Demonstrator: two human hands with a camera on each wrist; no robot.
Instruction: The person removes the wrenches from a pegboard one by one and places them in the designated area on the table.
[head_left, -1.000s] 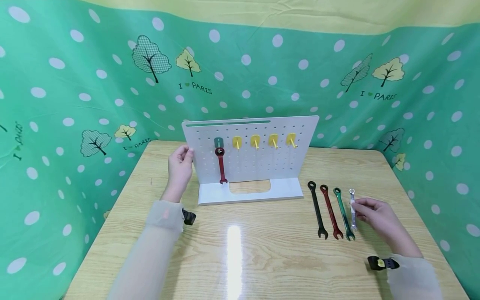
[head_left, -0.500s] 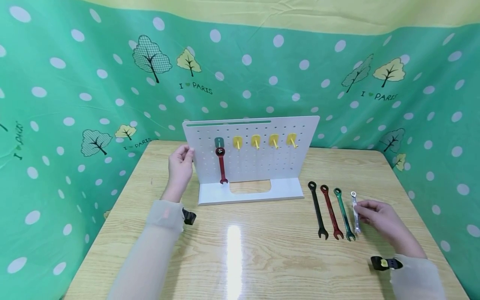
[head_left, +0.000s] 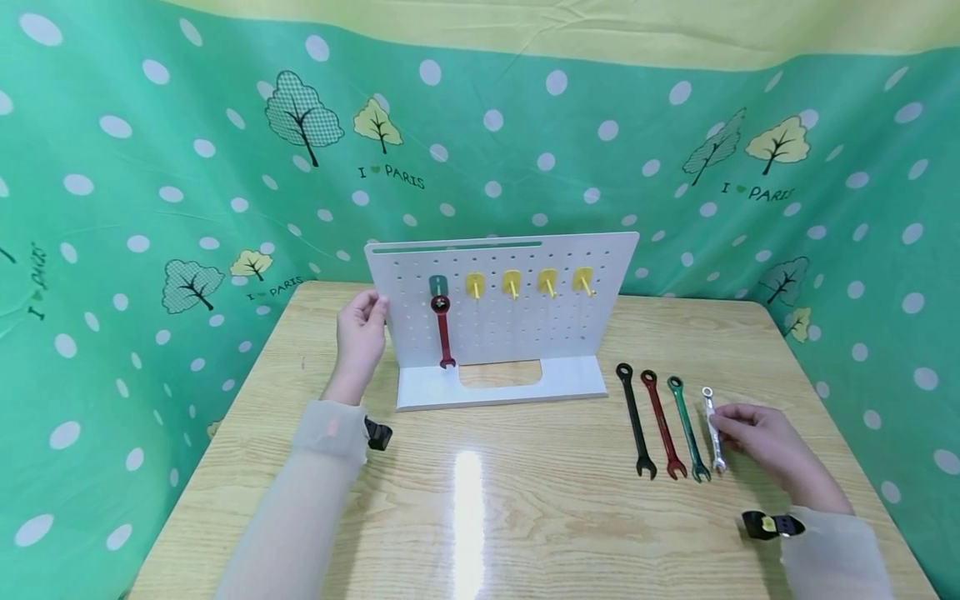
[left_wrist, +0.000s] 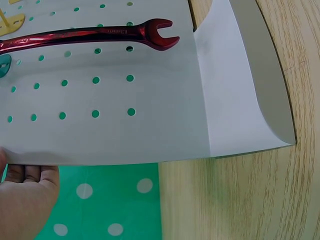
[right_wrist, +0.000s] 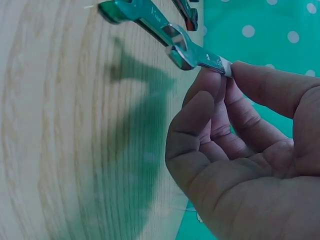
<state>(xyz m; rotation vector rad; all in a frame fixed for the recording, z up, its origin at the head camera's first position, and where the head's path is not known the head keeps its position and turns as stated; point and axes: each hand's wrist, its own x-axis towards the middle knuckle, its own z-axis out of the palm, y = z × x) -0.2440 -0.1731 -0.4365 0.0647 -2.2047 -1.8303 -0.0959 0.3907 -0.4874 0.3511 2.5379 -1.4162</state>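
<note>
My left hand (head_left: pixel 362 337) grips the left edge of a white pegboard (head_left: pixel 540 325) between thumb and fingers. From a teal hook (head_left: pixel 438 283) on that board hangs a red combination wrench (head_left: pixel 444 337), its open end down, seen close in the left wrist view. At the right, my right hand (head_left: pixel 761 437) pinches a small silver combination wrench (head_left: pixel 708 402) at mid-handle, ring end pointing away from me. In the right wrist view its open end (right_wrist: pixel 181 52) juts out beyond thumb and fingertips, close over the table, overlapping a green wrench (right_wrist: pixel 150 20).
Left of the silver wrench lie a green wrench (head_left: pixel 687 427), a red wrench (head_left: pixel 663 423) and a black wrench (head_left: pixel 636 421), side by side on the wooden table (head_left: pixel 555 508). Several yellow hooks (head_left: pixel 511 283) line the board. A dotted green curtain (head_left: pixel 487 158) encloses the table.
My right hand has shifted slightly right and towards me with the silver wrench, whose lower end now sits farther down beside the green one. The left hand has stayed on the board.
</note>
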